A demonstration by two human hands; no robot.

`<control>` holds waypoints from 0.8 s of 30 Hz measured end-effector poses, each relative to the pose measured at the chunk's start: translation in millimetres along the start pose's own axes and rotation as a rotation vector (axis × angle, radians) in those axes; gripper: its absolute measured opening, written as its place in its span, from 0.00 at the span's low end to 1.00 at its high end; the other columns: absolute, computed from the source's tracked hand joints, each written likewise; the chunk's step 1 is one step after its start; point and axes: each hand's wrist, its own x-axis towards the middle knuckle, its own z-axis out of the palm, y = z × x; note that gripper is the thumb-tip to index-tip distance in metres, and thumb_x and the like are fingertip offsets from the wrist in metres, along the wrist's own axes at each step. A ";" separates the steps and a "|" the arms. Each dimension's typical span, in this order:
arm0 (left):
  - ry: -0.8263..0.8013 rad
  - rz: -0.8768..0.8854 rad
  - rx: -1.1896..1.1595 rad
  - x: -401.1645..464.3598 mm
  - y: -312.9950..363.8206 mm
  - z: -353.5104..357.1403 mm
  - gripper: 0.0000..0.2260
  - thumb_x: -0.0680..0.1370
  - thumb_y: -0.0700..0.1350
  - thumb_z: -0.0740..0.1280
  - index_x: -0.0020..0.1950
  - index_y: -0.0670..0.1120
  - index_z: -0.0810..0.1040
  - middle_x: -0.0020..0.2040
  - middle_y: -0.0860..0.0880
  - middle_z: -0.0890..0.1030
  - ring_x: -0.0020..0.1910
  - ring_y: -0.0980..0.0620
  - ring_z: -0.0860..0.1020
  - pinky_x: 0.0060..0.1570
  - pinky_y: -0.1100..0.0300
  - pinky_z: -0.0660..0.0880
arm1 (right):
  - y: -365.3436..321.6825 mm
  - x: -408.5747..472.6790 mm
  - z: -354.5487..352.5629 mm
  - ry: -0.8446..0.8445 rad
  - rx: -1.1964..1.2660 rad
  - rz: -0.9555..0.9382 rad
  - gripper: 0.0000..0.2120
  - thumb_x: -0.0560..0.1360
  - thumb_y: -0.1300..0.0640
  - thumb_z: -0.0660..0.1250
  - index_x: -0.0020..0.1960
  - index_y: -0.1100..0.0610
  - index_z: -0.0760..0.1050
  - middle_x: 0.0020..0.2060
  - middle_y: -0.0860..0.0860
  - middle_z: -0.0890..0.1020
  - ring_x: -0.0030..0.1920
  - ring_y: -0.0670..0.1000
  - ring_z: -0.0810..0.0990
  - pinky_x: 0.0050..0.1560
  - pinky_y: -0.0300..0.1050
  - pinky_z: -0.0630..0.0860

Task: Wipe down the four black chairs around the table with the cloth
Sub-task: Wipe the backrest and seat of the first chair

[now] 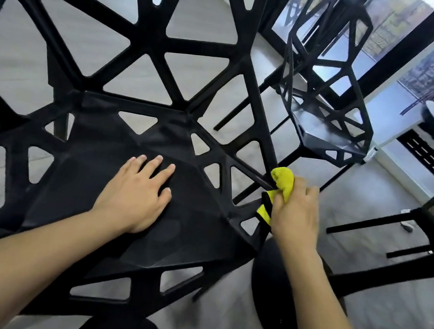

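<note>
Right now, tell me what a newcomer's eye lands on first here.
The yellow cloth, gripped in the right hand against the near black chair's right edge. Next, that chair's web of triangular openings filling the frame, with the left hand flat on its seat. A second black chair stands behind, by the window.

My left hand (137, 199) lies flat on the near chair's seat (88, 171). My right hand (295, 210) holds the cloth (283, 182) against that seat's right edge. A second chair (327, 96) stands behind and right of it.

Cloth (283, 179) in right hand (296, 215)
</note>
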 end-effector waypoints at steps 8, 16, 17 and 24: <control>-0.002 0.013 0.010 -1.3 -0.9 1.2 0.28 0.83 0.58 0.44 0.82 0.53 0.48 0.82 0.47 0.51 0.80 0.43 0.50 0.79 0.49 0.47 | 8.8 -27.8 6.5 0.141 -0.306 -0.423 0.22 0.69 0.55 0.74 0.62 0.57 0.75 0.57 0.55 0.78 0.53 0.61 0.74 0.55 0.55 0.72; 0.006 0.016 0.004 -0.9 -0.2 -0.8 0.28 0.83 0.58 0.44 0.82 0.53 0.47 0.83 0.47 0.50 0.80 0.43 0.49 0.79 0.50 0.46 | -20.5 -7.3 28.5 0.125 -0.424 -0.359 0.12 0.68 0.62 0.70 0.51 0.58 0.75 0.45 0.56 0.78 0.47 0.60 0.74 0.50 0.53 0.71; 0.008 0.015 -0.001 -1.0 0.2 -0.9 0.27 0.83 0.58 0.45 0.82 0.53 0.47 0.83 0.47 0.50 0.80 0.43 0.49 0.79 0.50 0.46 | -26.1 -4.0 32.1 0.101 -0.421 -0.355 0.12 0.68 0.62 0.69 0.51 0.58 0.74 0.44 0.56 0.78 0.47 0.60 0.74 0.49 0.53 0.71; 0.020 0.021 -0.048 1.0 -0.6 -1.6 0.27 0.83 0.58 0.46 0.82 0.55 0.50 0.82 0.48 0.51 0.80 0.44 0.50 0.79 0.50 0.46 | -89.6 37.3 70.6 -0.035 -0.381 -0.445 0.09 0.73 0.61 0.67 0.52 0.58 0.72 0.47 0.57 0.78 0.50 0.60 0.76 0.49 0.53 0.72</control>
